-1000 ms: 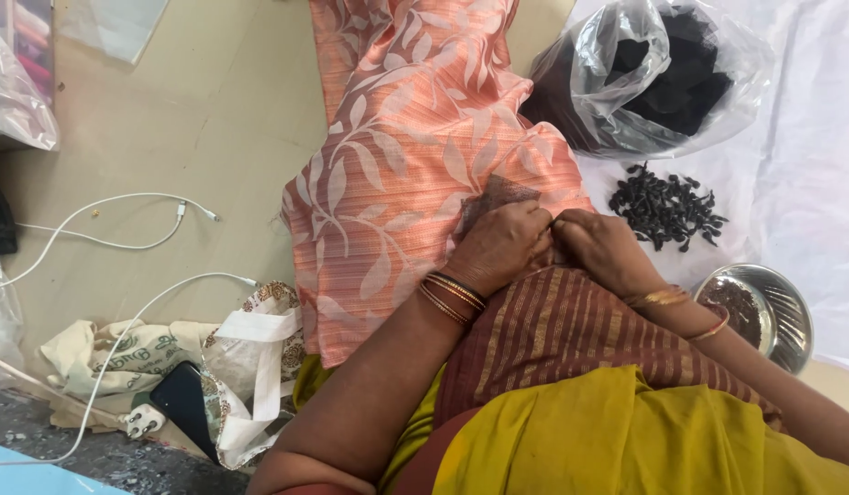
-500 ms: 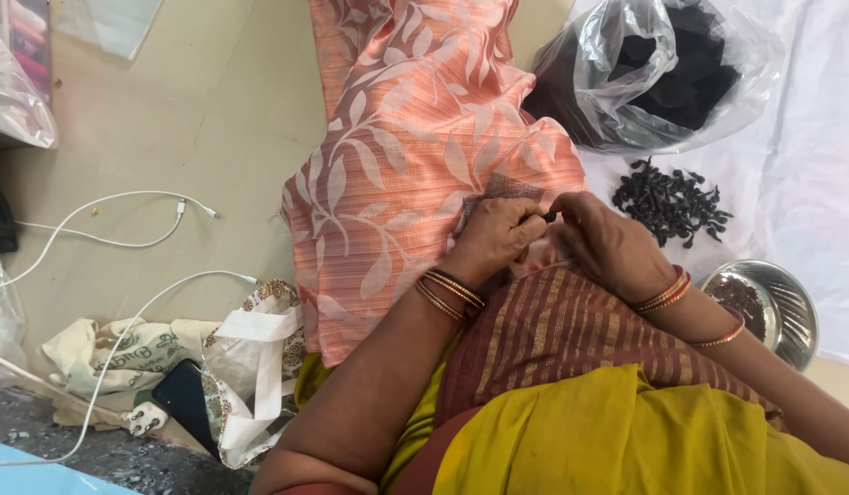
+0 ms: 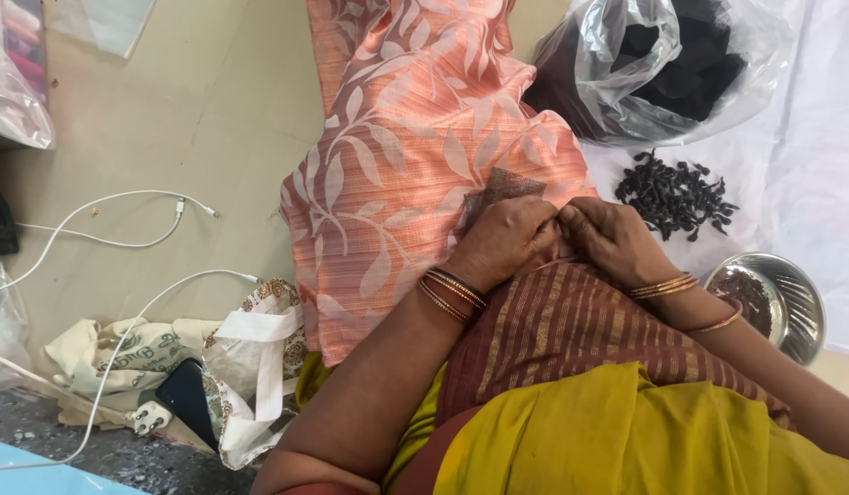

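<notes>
Seed heap (image 3: 676,194) between plastic bag (image 3: 662,69) and steel bowl (image 3: 777,298)

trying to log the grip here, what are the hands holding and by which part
Both the left hand and the right hand pinch the near edge of the peach leaf-print cloth, fingertips close together. Whether a needle or thread is between them cannot be told.

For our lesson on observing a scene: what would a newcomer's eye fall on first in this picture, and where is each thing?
First comes the peach cloth with a pale leaf pattern, spread down the middle, with the left hand and right hand pinching together at its lower edge. To the right lies a heap of small black pieces on a white sheet, with a clear plastic bag of dark material above it and a steel bowl below.
</notes>
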